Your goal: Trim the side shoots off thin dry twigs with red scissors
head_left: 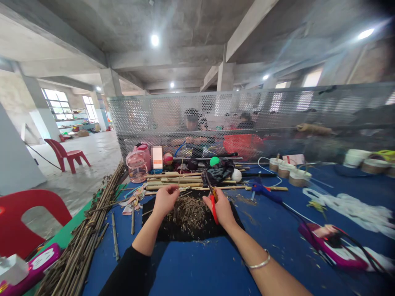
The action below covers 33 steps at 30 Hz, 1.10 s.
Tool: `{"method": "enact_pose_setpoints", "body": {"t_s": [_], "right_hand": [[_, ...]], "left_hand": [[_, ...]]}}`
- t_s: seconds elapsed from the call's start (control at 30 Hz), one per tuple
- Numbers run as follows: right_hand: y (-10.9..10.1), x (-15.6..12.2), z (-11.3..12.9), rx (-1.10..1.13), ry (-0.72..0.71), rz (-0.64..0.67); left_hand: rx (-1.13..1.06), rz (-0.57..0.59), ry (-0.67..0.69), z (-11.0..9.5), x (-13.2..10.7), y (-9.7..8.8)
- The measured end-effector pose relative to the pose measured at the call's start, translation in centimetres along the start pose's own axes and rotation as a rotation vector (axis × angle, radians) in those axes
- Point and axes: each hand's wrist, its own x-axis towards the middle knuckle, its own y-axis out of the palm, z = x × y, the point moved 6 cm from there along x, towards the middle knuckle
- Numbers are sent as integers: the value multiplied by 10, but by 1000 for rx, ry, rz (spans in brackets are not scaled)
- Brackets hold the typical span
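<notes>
My right hand (222, 210) is wrapped round a pair of scissors (213, 207) with red-orange handles, their blades pointing away from me. My left hand (166, 200) has its fingers pinched together; a thin stem rises close to the fingertips, but what the pinch holds I cannot make out. Between and below both hands lies a heap of short brown plant cuttings (191, 213) on a black cloth (173, 235). Just beyond them, several pale bamboo sticks (173, 181) lie crosswise on the blue table (191, 271).
A bundle of long dry stalks (83, 242) runs along the left side. Behind the sticks are a pink clear jug (137, 168), a white ball (236, 175) and a perforated metal screen (148, 119). A blue glue gun (262, 189) and purple power strip (333, 248) lie right.
</notes>
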Motion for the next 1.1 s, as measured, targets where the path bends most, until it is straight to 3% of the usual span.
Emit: {"method": "enact_pose_setpoints", "body": {"t_s": [0.07, 0.13, 0.23, 0.3, 0.4, 0.5, 0.73, 0.8, 0.93, 1.1], "right_hand": [[0, 1, 1, 96, 7, 26], [1, 2, 0, 226, 54, 39], [7, 3, -2, 499, 153, 83], [10, 4, -4, 622, 215, 76], [9, 5, -6, 675, 268, 41], [3, 6, -3, 636, 261, -11], [-18, -2, 18, 440, 55, -225], [-20, -7, 33, 323, -25, -226], [-26, -17, 60, 124, -136, -234], [-22, -22, 58, 252, -60, -253]], "left_hand": [[-308, 296, -180, 2, -13, 28], [-505, 520, -298, 1, -28, 49], [-510, 761, -384, 3, -47, 68], [-450, 827, -388, 6, -53, 72], [-392, 788, -356, 6, -51, 72], [-340, 655, -294, 2, -46, 67], [-308, 437, -245, -6, -39, 58], [-378, 359, -289, -2, -36, 56], [-728, 383, -383, 1, -35, 61], [-1051, 377, -493, -4, -37, 64]]}}
